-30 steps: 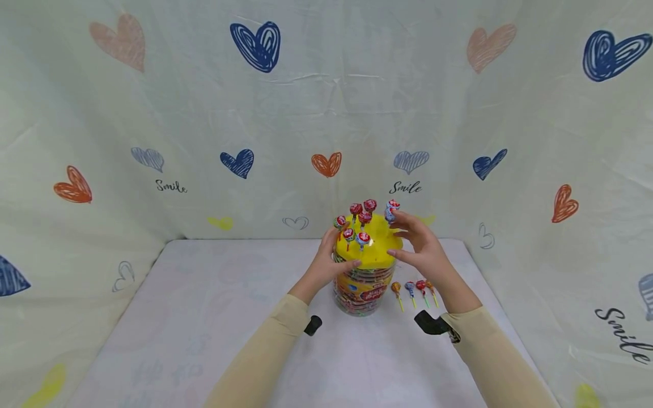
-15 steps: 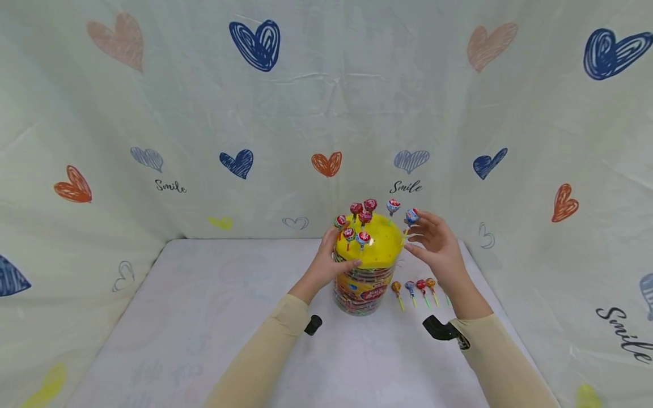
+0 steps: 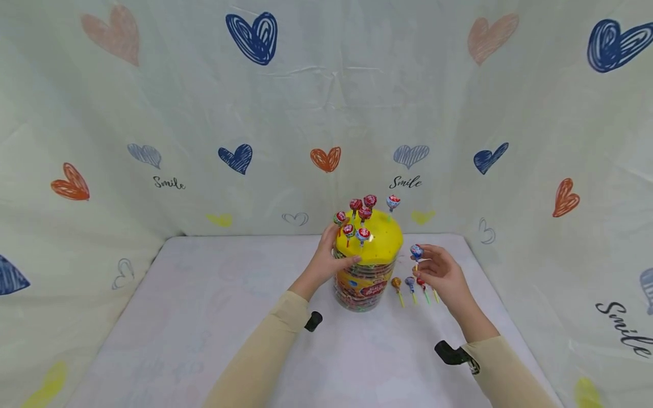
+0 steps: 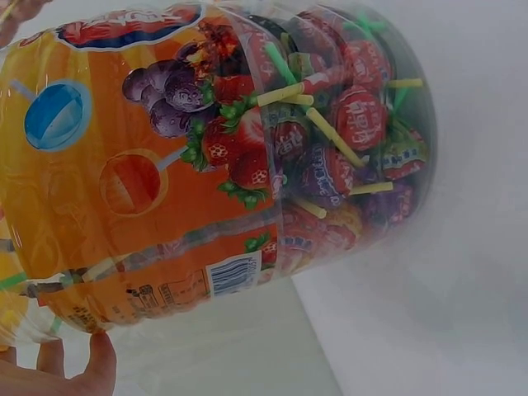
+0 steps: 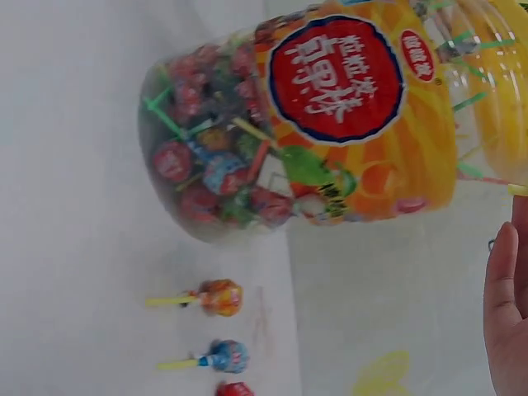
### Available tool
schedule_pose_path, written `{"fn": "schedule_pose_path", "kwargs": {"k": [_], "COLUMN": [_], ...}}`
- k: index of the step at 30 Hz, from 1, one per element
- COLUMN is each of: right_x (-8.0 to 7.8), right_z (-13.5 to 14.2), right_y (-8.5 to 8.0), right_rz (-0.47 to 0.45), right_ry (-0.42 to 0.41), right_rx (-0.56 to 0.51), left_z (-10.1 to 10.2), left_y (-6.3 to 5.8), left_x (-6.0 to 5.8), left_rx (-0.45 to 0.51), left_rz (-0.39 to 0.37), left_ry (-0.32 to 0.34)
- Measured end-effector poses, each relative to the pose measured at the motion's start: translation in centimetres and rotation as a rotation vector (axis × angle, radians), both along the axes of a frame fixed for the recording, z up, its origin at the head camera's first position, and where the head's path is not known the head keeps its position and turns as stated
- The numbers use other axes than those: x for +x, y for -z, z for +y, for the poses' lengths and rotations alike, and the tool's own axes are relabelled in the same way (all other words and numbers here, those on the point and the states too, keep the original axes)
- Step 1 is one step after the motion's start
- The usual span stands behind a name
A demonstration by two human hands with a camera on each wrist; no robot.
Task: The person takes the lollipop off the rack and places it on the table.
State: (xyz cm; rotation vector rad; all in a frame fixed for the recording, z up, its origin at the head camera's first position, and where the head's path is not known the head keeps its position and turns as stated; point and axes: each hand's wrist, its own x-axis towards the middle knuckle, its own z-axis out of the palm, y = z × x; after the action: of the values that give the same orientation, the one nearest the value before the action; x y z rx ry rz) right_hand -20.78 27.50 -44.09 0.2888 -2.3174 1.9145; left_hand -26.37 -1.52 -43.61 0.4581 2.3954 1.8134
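Gripping the jar (image 3: 362,286) by its yellow lid (image 3: 381,245) with the left hand (image 3: 325,259), spread wide, likely to keep it still. Pinching a blue lollipop (image 3: 416,251) low, right of the jar, with the right hand (image 3: 444,274) almost closed. See 7 standing lollipops (image 3: 363,233) atop the jar, 4 loose lollipops (image 3: 397,283) right of it, maybe for easy reach.

Soft, even light fills the head view, its source hard to tell; a small whitish glint (easily missed) sits on the domed yellow plastic lid (image 3: 385,241). Both wrist views are dimmer and greyer, the clear plastic jar with an orange label (image 4: 206,157) slightly hazy, the orange-wrapped ball lollipop on a yellow stick (image 5: 221,298) soft-edged.
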Motion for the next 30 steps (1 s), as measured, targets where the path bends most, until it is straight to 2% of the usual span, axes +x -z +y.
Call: {"fn": "schedule_pose_path", "kwargs": {"k": [10,16,21,30], "right_x": [0.7,0.6,0.6,0.5], "right_z": [0.9,1.5,2.0,3.2], "right_y": [4.7,7.3,8.7,10.9], "right_rz": [-0.207,-0.223,-0.269,-0.361], "right_ry": [0.013,-0.053,-0.101,-0.183], "right_rx": [-0.020,-0.023,-0.015,0.172], "left_z": [0.1,0.2,0.2,0.1], "left_y": [-0.1,-0.2,-0.2,-0.2], "left_x": [0.1,0.0,0.0,0.0], "left_rx": [0.002,0.003,0.000,0.015], "left_rz": [-0.038,-0.054,-0.055,-0.058], "left_ry": [-0.009,-0.012,-0.011,-0.010]}}
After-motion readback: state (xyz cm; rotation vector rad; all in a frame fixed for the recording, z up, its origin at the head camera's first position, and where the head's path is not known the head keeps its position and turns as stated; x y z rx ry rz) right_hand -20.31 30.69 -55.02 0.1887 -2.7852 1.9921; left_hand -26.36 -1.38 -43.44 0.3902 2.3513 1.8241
